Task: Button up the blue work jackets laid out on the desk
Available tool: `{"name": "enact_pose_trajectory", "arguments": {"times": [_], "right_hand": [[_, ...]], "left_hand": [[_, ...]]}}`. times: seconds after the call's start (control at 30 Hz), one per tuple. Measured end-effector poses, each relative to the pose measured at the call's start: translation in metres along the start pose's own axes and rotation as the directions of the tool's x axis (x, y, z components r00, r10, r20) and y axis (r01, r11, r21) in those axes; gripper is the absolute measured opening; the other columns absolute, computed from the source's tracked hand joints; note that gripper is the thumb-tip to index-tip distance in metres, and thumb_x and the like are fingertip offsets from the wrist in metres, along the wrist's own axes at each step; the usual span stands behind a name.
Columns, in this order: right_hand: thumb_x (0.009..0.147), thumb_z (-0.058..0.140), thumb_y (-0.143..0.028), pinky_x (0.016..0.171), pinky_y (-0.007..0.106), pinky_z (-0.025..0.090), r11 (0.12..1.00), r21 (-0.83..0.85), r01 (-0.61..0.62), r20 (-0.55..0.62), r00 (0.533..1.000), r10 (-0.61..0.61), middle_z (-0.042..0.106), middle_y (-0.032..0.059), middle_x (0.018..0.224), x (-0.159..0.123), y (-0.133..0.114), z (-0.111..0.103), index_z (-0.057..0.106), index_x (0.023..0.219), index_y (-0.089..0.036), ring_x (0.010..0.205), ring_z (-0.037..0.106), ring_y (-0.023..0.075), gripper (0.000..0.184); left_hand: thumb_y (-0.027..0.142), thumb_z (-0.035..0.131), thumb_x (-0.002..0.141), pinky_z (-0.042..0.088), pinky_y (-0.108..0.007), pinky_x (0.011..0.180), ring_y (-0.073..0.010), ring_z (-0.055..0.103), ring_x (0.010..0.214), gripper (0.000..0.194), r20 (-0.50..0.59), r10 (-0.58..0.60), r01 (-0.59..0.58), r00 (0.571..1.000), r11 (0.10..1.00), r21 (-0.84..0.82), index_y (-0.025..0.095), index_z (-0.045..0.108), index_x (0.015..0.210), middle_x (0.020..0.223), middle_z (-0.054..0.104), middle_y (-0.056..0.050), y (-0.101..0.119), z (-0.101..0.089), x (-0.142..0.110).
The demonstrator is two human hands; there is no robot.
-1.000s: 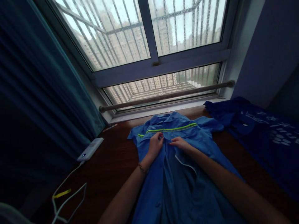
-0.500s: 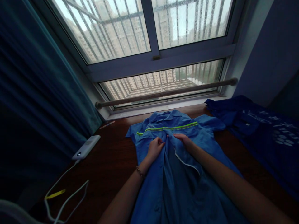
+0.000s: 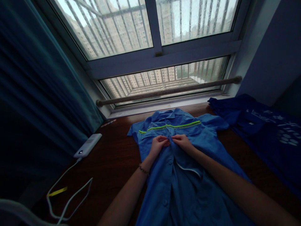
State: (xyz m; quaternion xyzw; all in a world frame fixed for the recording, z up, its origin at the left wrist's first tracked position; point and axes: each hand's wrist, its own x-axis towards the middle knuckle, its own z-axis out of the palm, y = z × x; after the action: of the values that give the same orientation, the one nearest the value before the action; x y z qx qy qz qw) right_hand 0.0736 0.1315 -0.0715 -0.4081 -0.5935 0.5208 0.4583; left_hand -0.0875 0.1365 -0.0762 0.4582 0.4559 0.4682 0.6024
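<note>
A blue short-sleeved work shirt (image 3: 204,147) with a neon yellow-green chest stripe (image 3: 183,125) lies flat on the dark wooden table (image 3: 110,166), collar toward the window. My left hand (image 3: 158,145) pinches the left edge of the shirt's front opening just below the stripe. My right hand (image 3: 181,142) pinches the right edge beside it, fingertips of both hands nearly touching. Below the hands the front hangs partly apart, showing a pale inner edge. A thin bracelet (image 3: 142,169) circles my left wrist.
A white power bank (image 3: 87,145) with a lit indicator lies at the left, its white cable (image 3: 68,194) looping toward the near edge beside a yellow tag (image 3: 57,191). Dark blue printed cloth (image 3: 263,128) covers the right side. A rod (image 3: 169,91) and barred window stand behind; a teal curtain (image 3: 42,94) hangs left.
Both hands drew together at the shirt's front opening below the stripe, closing its upper part. The view tilted down a little.
</note>
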Motion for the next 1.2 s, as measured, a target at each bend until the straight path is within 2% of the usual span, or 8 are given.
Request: {"name": "enact_pose_trajectory", "arguments": {"times": [0.1, 0.2, 0.37, 0.47, 0.77, 0.93, 1.03, 1.2], "right_hand": [[0.072, 0.054, -0.025, 0.070, 0.030, 0.044, 0.968, -0.228, 0.109, -0.091, 0.987, -0.133, 0.064, 0.0042, 0.077, 0.000, 0.006, 0.001, 0.069, 0.079, -0.018, 0.073, 0.058, 0.0171, 0.018], [0.073, 0.053, -0.021, 0.068, 0.029, 0.043, 0.896, -0.394, 0.206, -0.155, 0.946, -0.286, 0.063, 0.0035, 0.076, -0.002, 0.007, 0.003, 0.069, 0.077, -0.021, 0.071, 0.057, 0.0159, 0.016], [0.074, 0.054, -0.019, 0.067, 0.028, 0.044, 0.839, -0.475, 0.267, -0.163, 0.910, -0.382, 0.061, 0.0033, 0.076, -0.005, 0.005, 0.005, 0.069, 0.077, -0.022, 0.071, 0.056, 0.0159, 0.016], [0.074, 0.054, -0.018, 0.068, 0.029, 0.044, 0.832, -0.491, 0.259, -0.181, 0.903, -0.388, 0.061, 0.0034, 0.076, -0.005, 0.005, 0.006, 0.069, 0.076, -0.022, 0.072, 0.057, 0.0163, 0.016], [0.072, 0.057, -0.013, 0.062, 0.024, 0.042, 0.819, -0.526, 0.232, -0.124, 0.931, -0.343, 0.056, 0.0022, 0.074, -0.005, 0.005, 0.009, 0.061, 0.072, -0.017, 0.065, 0.053, 0.0121, 0.005], [0.069, 0.054, -0.010, 0.061, 0.025, 0.039, 0.755, -0.627, 0.193, -0.116, 0.935, -0.336, 0.049, 0.0014, 0.070, -0.005, 0.009, 0.017, 0.051, 0.070, -0.016, 0.065, 0.048, 0.0135, 0.007], [0.068, 0.054, -0.011, 0.059, 0.024, 0.037, 0.776, -0.603, 0.187, -0.122, 0.939, -0.321, 0.047, 0.0001, 0.069, -0.007, 0.008, 0.019, 0.047, 0.072, -0.017, 0.063, 0.045, 0.0128, 0.009], [0.066, 0.060, -0.018, 0.055, 0.023, 0.036, 0.849, -0.498, 0.175, -0.136, 0.951, -0.276, 0.047, -0.0015, 0.067, -0.007, 0.005, 0.019, 0.046, 0.072, -0.017, 0.059, 0.044, 0.0113, 0.014]], "left_hand": [[0.027, 0.076, 0.054, 0.051, -0.028, 0.061, -0.0158, 0.062, 0.058, 0.028, 0.014, 0.005, -0.005, 1.000, 1.000, 0.005, 0.012, 0.059, 0.071, 0.064, 0.066, -0.005, -0.004, -0.003, 0.000], [0.027, 0.075, 0.055, 0.051, -0.028, 0.061, -0.0165, 0.062, 0.058, 0.028, 0.024, 0.019, -0.019, 1.000, 1.000, 0.015, 0.012, 0.059, 0.071, 0.064, 0.066, -0.005, -0.002, -0.002, -0.002], [0.026, 0.074, 0.057, 0.051, -0.028, 0.060, -0.0160, 0.062, 0.057, 0.024, 0.036, 0.053, -0.055, 0.998, 0.997, 0.053, 0.013, 0.059, 0.069, 0.062, 0.065, -0.004, -0.001, 0.001, -0.004], [0.027, 0.073, 0.057, 0.051, -0.028, 0.059, -0.0160, 0.061, 0.057, 0.023, 0.050, 0.064, -0.068, 0.997, 0.995, 0.068, 0.013, 0.059, 0.069, 0.063, 0.065, -0.004, -0.001, 0.001, -0.004], [0.033, 0.072, 0.058, 0.047, -0.026, 0.061, -0.0141, 0.058, 0.060, 0.027, 0.035, 0.097, -0.100, 0.995, 0.991, 0.090, 0.013, 0.059, 0.070, 0.065, 0.061, -0.001, 0.003, 0.007, -0.009], [0.033, 0.071, 0.058, 0.034, -0.019, 0.048, -0.0075, 0.044, 0.049, 0.027, -0.072, 0.213, -0.193, 0.974, 0.955, 0.223, 0.014, 0.051, 0.061, 0.052, 0.047, 0.005, 0.004, 0.017, -0.013], [0.033, 0.070, 0.058, 0.030, -0.019, 0.046, -0.0064, 0.039, 0.046, 0.029, -0.110, 0.186, -0.169, 0.976, 0.974, 0.152, 0.015, 0.048, 0.061, 0.050, 0.043, 0.007, 0.001, 0.018, -0.011], [0.032, 0.072, 0.055, 0.033, -0.019, 0.048, -0.0068, 0.043, 0.049, 0.032, -0.148, 0.077, -0.085, 0.986, 0.995, -0.046, 0.015, 0.049, 0.068, 0.057, 0.047, 0.006, -0.002, 0.012, -0.007]]}}
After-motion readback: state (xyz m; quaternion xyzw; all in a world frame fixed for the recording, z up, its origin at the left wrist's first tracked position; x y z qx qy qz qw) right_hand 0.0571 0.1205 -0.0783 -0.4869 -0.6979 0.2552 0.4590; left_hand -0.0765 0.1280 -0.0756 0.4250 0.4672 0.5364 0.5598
